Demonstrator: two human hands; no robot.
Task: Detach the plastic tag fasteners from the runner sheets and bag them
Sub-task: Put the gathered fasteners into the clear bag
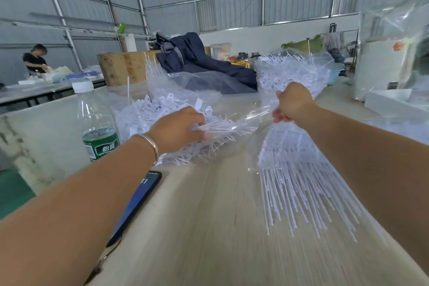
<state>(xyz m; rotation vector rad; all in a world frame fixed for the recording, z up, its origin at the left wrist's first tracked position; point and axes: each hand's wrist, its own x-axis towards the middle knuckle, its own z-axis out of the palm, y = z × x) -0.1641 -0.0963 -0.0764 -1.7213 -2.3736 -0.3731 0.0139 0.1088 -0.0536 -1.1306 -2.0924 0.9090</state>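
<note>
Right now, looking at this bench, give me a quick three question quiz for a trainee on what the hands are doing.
1. True or false: the left hand grips a bundle of white fasteners.
2. What does the right hand hold? A) water bottle B) clear plastic bag C) phone
3. Fill in: the phone lies beside the person's ____ forearm.

Key: 1 true; 2 B; 3 left.
</note>
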